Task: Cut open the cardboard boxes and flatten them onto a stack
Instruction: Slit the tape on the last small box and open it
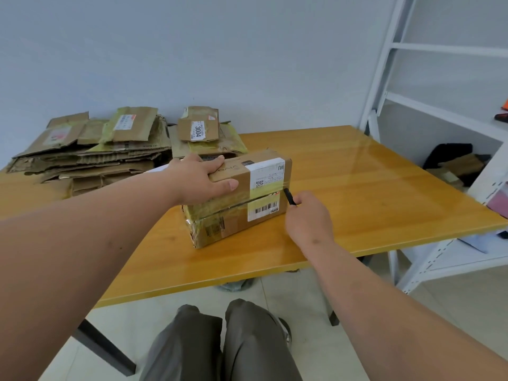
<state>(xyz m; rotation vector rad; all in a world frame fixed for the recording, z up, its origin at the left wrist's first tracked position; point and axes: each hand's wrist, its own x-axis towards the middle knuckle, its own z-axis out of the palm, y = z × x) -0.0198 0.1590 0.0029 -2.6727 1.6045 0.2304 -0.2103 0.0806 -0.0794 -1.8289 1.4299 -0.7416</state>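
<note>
grey-trousered knees point(220, 342) are seen at the bottom edge, over a tiled floor point(412, 312). both bare forearms are extended forward over the near edge of the yellow table point(357, 188).

the right hand point(309, 215) is closed around a thin black cutter point(290, 197), whose tip is set at the right end of the taped seam on the near face of the box point(236, 199). the hand is placed just right of the box, at the level of its lower half; the blade itself is too small to be made out.

the left hand point(204, 180) is laid over the top left of the box, fingers curled over the far top edge, thumb stretched along the near top edge; the box is held down by it. the box is stood on the table near the middle, sealed with yellowish tape, white labels on its right part.

behind the box, at the far left of the table, a stack point(90, 149) of flattened cardboard is seen, and a smaller pile point(203, 136) beside it, topped by a piece marked 3004.

a white rack point(439, 105) is stood to the right, against the pale wall point(192, 50).
</note>
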